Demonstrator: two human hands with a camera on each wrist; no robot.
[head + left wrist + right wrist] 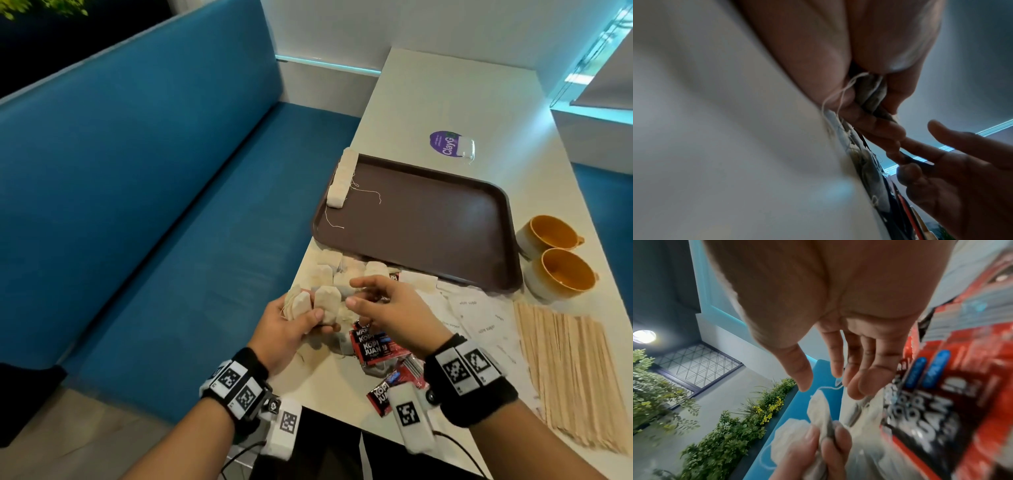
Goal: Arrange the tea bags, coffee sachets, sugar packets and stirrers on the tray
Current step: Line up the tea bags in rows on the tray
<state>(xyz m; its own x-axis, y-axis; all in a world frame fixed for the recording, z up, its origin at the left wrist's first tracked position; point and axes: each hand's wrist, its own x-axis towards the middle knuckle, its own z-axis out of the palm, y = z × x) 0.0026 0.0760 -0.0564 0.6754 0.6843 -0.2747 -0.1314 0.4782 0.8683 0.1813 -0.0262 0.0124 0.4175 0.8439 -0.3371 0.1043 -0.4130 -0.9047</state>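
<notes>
Already gathered: left hand (291, 329) has its grip clamped on several tea bags (313, 305).
Right hand (394, 311), fingers apart, hovers beside that grip; dangling strings could snag the pile beneath, spilling bags short of the tray (445, 212).

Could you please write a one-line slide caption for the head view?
Left hand grips tea bags beside open right hand; one row lines the tray.

Your white table (428, 102) carries: brown tray (445, 219), two cups (555, 253), loose tea bags (329, 270), sachets (373, 346), sugar packets (479, 315), stirrers (568, 373), purple sticker (443, 144).
</notes>
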